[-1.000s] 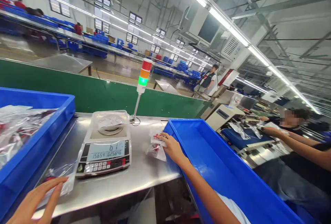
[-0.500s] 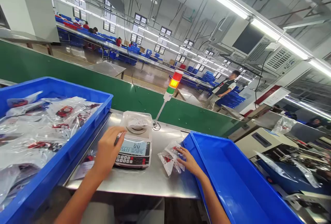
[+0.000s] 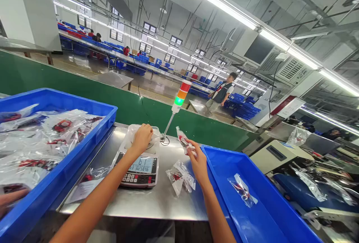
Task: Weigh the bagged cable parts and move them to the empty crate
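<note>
Clear bag (image 3: 183, 140) sits right of the scale (image 3: 137, 178), pinched in right hand (image 3: 198, 157); slick film could slip. Left hand (image 3: 143, 137) over the scale's far end (grip hidden, cannot tell); pressing could skew its readout (image 3: 141, 164).

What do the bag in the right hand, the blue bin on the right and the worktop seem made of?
The bag in the right hand: likely thin, glossy plastic film, being see-through, wrinkled and shiny.
The blue bin on the right: probably moulded rigid plastic, semi-gloss, given its even colour and soft sheen.
The worktop: apparently brushed metal, perhaps stainless steel, from its silvery, blurred reflections.
</note>
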